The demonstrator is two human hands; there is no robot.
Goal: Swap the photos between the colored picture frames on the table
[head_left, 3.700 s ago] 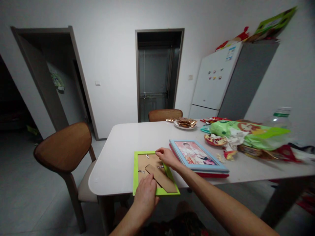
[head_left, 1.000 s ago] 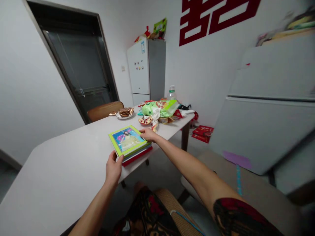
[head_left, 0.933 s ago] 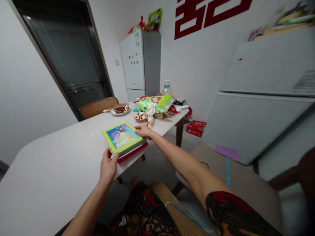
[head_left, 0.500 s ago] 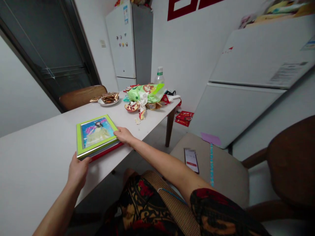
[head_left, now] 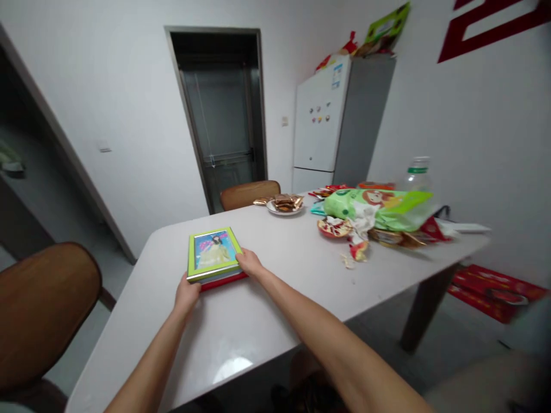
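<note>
A picture frame point(head_left: 214, 256) with a lime-green border and a silver edge lies face up, holding a picture of a figure in a pale yellow dress. Under it is a flat red item point(head_left: 221, 281), mostly hidden, whose kind I cannot make out. My left hand point(head_left: 186, 293) grips the near left corner of the frame, thumb along its front edge. At the right side, my right hand point(head_left: 250, 263) has its thumb on the green border and its fingers out of sight. Both are over the white table point(head_left: 275, 310).
A plate of wrapped snacks point(head_left: 286, 204) sits at the far edge. To the right are a green plastic bag point(head_left: 376, 206), a pomegranate piece point(head_left: 334, 227), peel scraps and a clear bottle point(head_left: 417, 175). Brown chairs point(head_left: 47, 310) stand left and behind. A fridge point(head_left: 321, 126) is at the back.
My view has swung left, bringing more of the table and the doorway into sight. My hands and the picture frame have moved left and farther over the tabletop, still gripped.
</note>
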